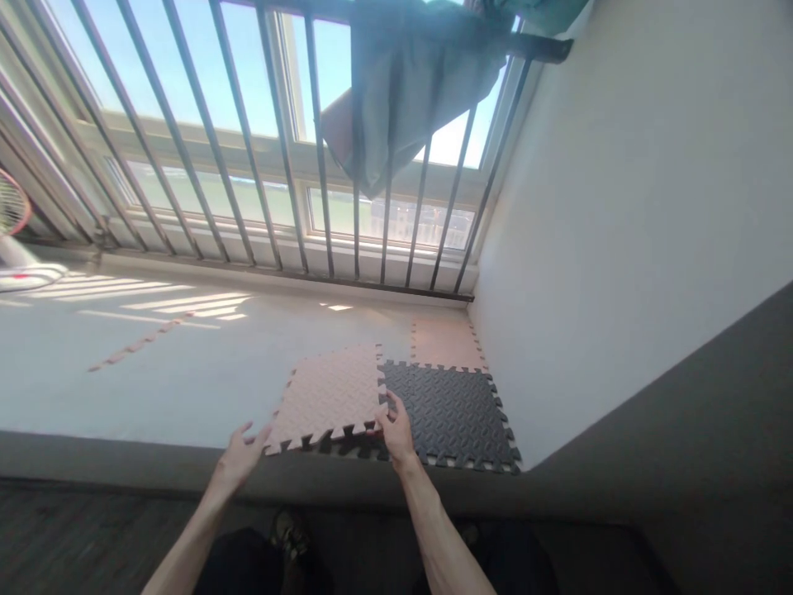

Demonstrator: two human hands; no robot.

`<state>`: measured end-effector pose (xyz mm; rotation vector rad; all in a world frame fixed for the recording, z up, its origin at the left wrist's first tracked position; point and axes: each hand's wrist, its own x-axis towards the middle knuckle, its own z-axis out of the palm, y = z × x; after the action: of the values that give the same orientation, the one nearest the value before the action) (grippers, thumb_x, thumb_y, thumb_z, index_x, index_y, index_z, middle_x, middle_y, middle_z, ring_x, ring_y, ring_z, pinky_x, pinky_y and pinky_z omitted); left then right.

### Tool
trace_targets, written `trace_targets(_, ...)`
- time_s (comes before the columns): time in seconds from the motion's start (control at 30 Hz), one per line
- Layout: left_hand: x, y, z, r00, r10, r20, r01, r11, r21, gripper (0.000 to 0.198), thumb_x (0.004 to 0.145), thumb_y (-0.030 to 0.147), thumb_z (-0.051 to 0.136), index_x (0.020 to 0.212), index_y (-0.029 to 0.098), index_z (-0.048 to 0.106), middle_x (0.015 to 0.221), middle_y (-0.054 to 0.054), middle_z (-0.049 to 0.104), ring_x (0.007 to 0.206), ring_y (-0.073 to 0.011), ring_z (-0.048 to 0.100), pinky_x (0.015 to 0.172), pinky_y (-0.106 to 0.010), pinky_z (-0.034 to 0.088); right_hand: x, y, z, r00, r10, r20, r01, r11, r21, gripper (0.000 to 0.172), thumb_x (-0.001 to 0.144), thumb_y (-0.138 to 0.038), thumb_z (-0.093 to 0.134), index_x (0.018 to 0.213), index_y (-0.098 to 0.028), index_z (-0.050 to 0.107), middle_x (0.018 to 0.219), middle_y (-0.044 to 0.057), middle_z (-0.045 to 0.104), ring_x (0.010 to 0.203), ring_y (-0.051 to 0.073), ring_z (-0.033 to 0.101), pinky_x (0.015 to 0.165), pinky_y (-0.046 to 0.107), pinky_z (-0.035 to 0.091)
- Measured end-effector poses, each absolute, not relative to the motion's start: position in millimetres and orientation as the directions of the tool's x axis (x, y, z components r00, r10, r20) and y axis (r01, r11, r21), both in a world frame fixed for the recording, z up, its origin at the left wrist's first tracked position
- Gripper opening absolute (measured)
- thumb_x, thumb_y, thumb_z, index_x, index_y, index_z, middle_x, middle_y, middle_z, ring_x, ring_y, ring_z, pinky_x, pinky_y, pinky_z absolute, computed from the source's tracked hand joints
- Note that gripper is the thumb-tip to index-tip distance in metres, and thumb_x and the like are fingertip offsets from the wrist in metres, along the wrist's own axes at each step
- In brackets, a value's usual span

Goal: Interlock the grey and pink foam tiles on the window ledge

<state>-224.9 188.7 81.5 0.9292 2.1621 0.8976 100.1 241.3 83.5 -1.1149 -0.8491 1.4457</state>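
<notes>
A pale pink interlocking foam floor tile (331,392) is tilted on the white ledge, its front edge raised over shadow. My right hand (396,428) pinches its front right corner between thumb and fingers. At the front left corner, my left hand (240,459) holds the edge with its fingertips, the other fingers loosely curled. Right of the pink tile lies a black foam tile (458,413), flat and reaching the wall. The pink tile's right teeth meet or overlap the black tile's left edge; I cannot tell whether they interlock. Another pink tile (447,343) lies behind the black one.
Metal railing bars (278,165) stand along the window behind the ledge (154,397). Cloth (409,91) hangs over the rail. A white wall (632,207) bounds the right side. A narrow pink strip (142,340) lies at left, near a racket (12,205) and a shoe (28,273).
</notes>
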Motion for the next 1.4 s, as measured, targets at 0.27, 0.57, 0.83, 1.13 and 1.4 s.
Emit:
trace_targets(0.27, -152, 265, 78, -0.349, 0.901, -0.257, -0.221, 0.187, 0.957, 0.067, 0.083, 0.026, 0.085, 0.145, 0.024, 0.061, 0.109, -0.007, 0.078, 0.089, -0.0175, 0.079, 0.07, -0.025, 0.063, 172, 321, 82, 0.069, 0.985, -0.159, -0.306, -0.131, -0.943, 0.1, 0.068, -0.05, 0.089, 0.157, -0.022, 0.053, 0.079, -0.004, 0.071, 0.069, 0.015, 0.065, 0.064, 0.033, 0.066)
trace_targets(0.57, -112, 428, 71, -0.413, 0.899, -0.145, 0.016, 0.166, 0.986, 0.062, 0.086, 0.019, 0.072, 0.147, 0.013, 0.06, 0.109, -0.01, 0.08, 0.074, -0.0132, 0.073, 0.058, -0.021, 0.05, 205, 454, 75, 0.206, 0.978, -0.041, 0.422, -0.126, -0.898, 0.07, 0.09, -0.039, 0.065, 0.158, -0.025, 0.056, 0.107, 0.005, 0.084, 0.086, 0.019, 0.076, 0.082, 0.034, 0.065)
trace_targets(0.83, -129, 471, 54, -0.35, 0.936, -0.048, 0.533, 0.24, 0.812, 0.058, 0.09, 0.033, 0.064, 0.146, 0.015, 0.065, 0.117, -0.012, 0.083, 0.104, -0.0228, 0.076, 0.099, -0.034, 0.057, 194, 476, 69, 0.145, 0.989, -0.032, 0.743, -0.13, -0.657, 0.056, 0.096, -0.044, 0.063, 0.148, -0.022, 0.064, 0.131, 0.014, 0.079, 0.123, 0.029, 0.072, 0.108, 0.042, 0.055)
trace_targets(1.13, -149, 461, 50, -0.35, 0.936, 0.032, 0.882, 0.318, 0.349, 0.083, 0.087, 0.073, 0.063, 0.149, 0.018, 0.067, 0.139, -0.025, 0.071, 0.134, -0.0476, 0.056, 0.11, -0.055, 0.046, 179, 458, 69, 0.03, 0.996, 0.079, 0.925, 0.002, -0.379, 0.071, 0.094, -0.058, 0.067, 0.15, -0.014, 0.058, 0.134, 0.021, 0.065, 0.126, 0.033, 0.062, 0.107, 0.043, 0.049)
trace_targets(1.4, -147, 469, 53, -0.293, 0.956, 0.029, 0.902, 0.266, 0.34, 0.082, 0.085, 0.076, 0.062, 0.145, 0.021, 0.072, 0.14, -0.025, 0.07, 0.134, -0.0492, 0.053, 0.112, -0.059, 0.042, 192, 454, 65, -0.038, 0.988, 0.152, 0.931, 0.09, -0.354, 0.059, 0.094, -0.057, 0.07, 0.139, -0.019, 0.068, 0.133, 0.017, 0.066, 0.127, 0.032, 0.056, 0.108, 0.043, 0.047)
